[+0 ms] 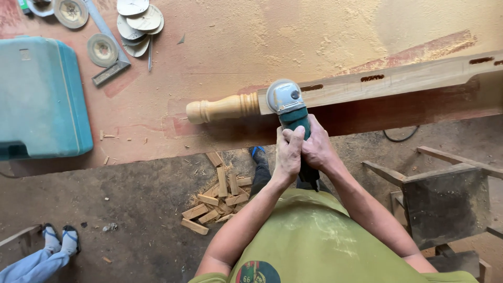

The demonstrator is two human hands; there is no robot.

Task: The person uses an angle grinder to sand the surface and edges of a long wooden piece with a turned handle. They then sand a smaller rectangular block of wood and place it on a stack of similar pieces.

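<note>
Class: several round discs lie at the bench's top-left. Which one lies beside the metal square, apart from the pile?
The grey-rimmed disc left of the metal square; the pale discs overlap together.

left hand: closed grip, arm extended | right hand: closed grip, alongside

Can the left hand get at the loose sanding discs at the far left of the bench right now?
Probably not as things stand. The left hand is wrapped with the right hand around the green angle grinder on the wooden post; the discs lie well off, though nothing blocks them.
</note>
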